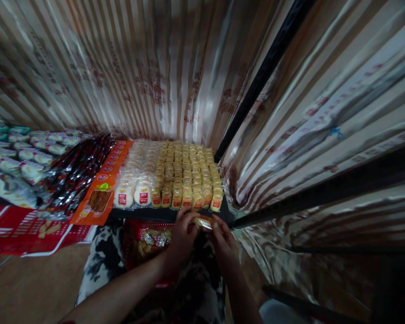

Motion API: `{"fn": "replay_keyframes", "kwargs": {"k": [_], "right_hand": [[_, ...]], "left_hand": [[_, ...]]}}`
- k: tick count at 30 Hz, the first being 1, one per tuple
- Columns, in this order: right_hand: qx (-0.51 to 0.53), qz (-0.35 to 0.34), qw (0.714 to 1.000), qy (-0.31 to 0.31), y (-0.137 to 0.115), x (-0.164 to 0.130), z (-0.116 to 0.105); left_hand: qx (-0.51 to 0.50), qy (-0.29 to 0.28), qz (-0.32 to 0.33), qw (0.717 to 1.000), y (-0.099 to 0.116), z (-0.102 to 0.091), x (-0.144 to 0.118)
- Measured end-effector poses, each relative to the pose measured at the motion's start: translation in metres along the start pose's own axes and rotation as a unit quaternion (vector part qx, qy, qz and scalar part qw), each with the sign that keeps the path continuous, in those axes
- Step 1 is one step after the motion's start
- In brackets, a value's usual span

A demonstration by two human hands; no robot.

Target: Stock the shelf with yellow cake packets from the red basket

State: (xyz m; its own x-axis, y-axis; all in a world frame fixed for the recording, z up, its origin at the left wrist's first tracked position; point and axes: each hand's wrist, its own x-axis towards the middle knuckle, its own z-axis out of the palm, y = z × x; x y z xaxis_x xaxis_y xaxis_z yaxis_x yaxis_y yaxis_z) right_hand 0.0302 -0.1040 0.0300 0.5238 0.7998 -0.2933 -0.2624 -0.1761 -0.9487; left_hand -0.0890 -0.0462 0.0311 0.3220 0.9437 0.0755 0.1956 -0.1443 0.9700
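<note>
Between my two hands is a small snack packet (203, 222) in shiny yellowish wrapping, held level just in front of the shelf edge. My left hand (184, 231) pinches its left end, and the fingers of my right hand (223, 234) close on its right end. Directly beyond them, rows of yellow wrapped snack packets (187, 175) with red labels stand on the dark shelf (148, 214). A red basket (130, 245) sits below, by my lap, with more wrapped packets (155, 236) inside; my left forearm partly hides it.
Left of the yellow rows lie white round packaged cakes (135, 175), an orange snack pack (101, 189), dark glossy packets (77, 171) and white-green packets (30, 155). A dark metal post (256, 90) rises at the right. Striped plastic sheeting (121, 67) hangs behind.
</note>
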Motion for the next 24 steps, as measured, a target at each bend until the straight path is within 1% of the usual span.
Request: {"fn": "replay_keyframes", "kwargs": {"k": [5, 7, 9, 11, 13, 15, 17, 18, 21, 24], "right_hand": [[0.007, -0.043, 0.999, 0.027, 0.002, 0.002, 0.002], [0.012, -0.056, 0.998, 0.036, 0.003, 0.003, 0.002], [0.017, -0.049, 0.998, 0.043, 0.004, 0.004, 0.002], [0.020, -0.038, 0.999, 0.035, 0.006, 0.005, 0.001], [0.012, -0.026, 0.999, 0.015, 0.009, 0.007, -0.001], [-0.003, -0.023, 1.000, 0.016, 0.012, 0.009, -0.002], [-0.023, -0.027, 0.998, 0.047, 0.015, 0.010, -0.002], [-0.029, -0.031, 0.997, 0.069, 0.015, 0.011, -0.002], [-0.043, -0.024, 0.991, 0.123, 0.012, 0.011, 0.000], [-0.068, -0.007, 0.990, 0.124, 0.005, 0.009, 0.003]], "left_hand": [[-0.002, 0.007, -0.002, 1.000, 0.005, 0.005, -0.005], [-0.015, 0.009, -0.016, 1.000, 0.003, 0.008, -0.006], [-0.028, 0.018, -0.041, 0.999, 0.000, 0.011, -0.005], [-0.029, 0.031, -0.052, 0.998, -0.002, 0.012, -0.004], [-0.018, 0.043, -0.041, 0.998, -0.001, 0.013, -0.001], [-0.009, 0.045, -0.015, 0.999, 0.001, 0.013, 0.002], [-0.006, 0.044, 0.005, 0.999, 0.003, 0.015, 0.004], [-0.006, 0.045, 0.004, 0.999, 0.002, 0.016, 0.004], [-0.017, 0.052, -0.037, 0.998, -0.002, 0.020, 0.002], [-0.025, 0.055, -0.090, 0.994, -0.008, 0.026, -0.002]]}}
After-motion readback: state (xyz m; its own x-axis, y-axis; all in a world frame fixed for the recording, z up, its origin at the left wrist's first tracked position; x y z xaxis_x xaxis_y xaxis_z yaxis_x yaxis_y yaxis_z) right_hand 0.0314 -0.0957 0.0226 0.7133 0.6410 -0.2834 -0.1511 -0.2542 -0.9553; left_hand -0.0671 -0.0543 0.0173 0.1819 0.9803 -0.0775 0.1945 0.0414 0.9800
